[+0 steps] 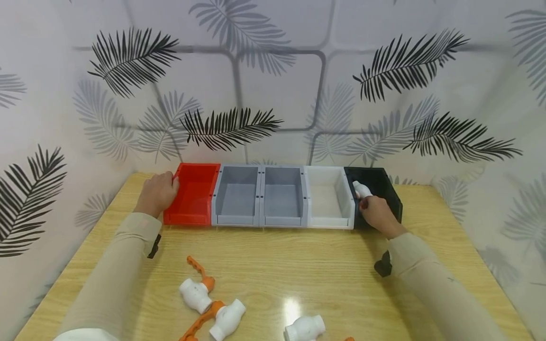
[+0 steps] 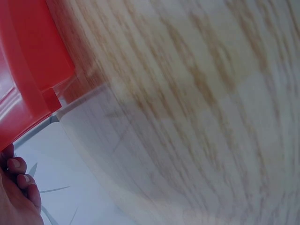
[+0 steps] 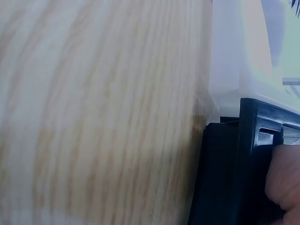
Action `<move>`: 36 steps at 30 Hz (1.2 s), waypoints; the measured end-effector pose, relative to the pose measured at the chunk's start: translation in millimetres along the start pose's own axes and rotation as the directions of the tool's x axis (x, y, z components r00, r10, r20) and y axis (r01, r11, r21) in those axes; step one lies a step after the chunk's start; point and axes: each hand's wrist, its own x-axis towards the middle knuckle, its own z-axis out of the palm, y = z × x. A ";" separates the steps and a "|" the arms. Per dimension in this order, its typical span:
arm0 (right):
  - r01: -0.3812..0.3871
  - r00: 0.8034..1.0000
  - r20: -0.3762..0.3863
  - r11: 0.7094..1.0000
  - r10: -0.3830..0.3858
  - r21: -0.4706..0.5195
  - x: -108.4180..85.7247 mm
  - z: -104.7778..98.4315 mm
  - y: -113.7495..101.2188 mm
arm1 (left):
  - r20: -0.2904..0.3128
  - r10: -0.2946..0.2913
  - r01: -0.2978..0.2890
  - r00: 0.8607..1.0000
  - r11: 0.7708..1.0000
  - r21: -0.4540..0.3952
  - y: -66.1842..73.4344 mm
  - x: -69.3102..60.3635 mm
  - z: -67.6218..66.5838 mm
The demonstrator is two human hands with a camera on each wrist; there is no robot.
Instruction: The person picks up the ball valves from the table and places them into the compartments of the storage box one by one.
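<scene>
At the left end of the bin row, my left hand [image 1: 158,193] grips the side rim of the red bin [image 1: 192,219]. Its curled fingers [image 2: 29,183] show against that bin's outer side in the left wrist view. My right hand [image 1: 378,214] reaches over the front of the black bin [image 1: 394,201] at the row's right end. Its fingers hold a white plastic valve body [image 1: 362,189] inside this bin, partly covering it. In the right wrist view only part of the right hand [image 3: 285,180] appears, beside the black wall; the valve body is out of sight there.
Two grey bins [image 1: 236,220] and a white bin [image 1: 328,221] stand between the red and black ones. Nearer on the wooden table [image 1: 273,260] lie white valves [image 1: 196,296] with orange handles [image 1: 200,324] and another white valve [image 1: 304,327]. A patterned wall rises behind.
</scene>
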 end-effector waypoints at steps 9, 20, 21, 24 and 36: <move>-0.018 0.999 0.038 1.000 0.017 0.020 1.8 -0.2 4.3 | -0.010 0.006 -0.006 1.000 1.000 -0.003 0.0 -0.4 1.6; 0.070 0.997 -0.029 0.997 -0.069 0.018 -12.7 -9.4 -1.7 | -0.024 0.030 -0.030 0.999 1.000 -0.007 1.0 0.2 1.2; 0.087 0.995 -0.056 0.996 -0.086 0.019 -15.6 -11.3 -2.9 | -0.028 0.031 -0.031 0.999 1.000 -0.003 0.0 0.2 1.1; 0.112 0.989 -0.099 0.993 -0.107 0.048 -27.8 -20.5 -6.9 | -0.029 0.028 -0.028 0.999 1.000 0.003 -2.0 -0.8 0.3; 0.239 0.949 0.144 0.939 -0.280 0.249 -113.2 -42.3 -22.9 | -0.014 0.024 -0.024 1.000 1.000 -0.016 3.5 -3.0 -3.7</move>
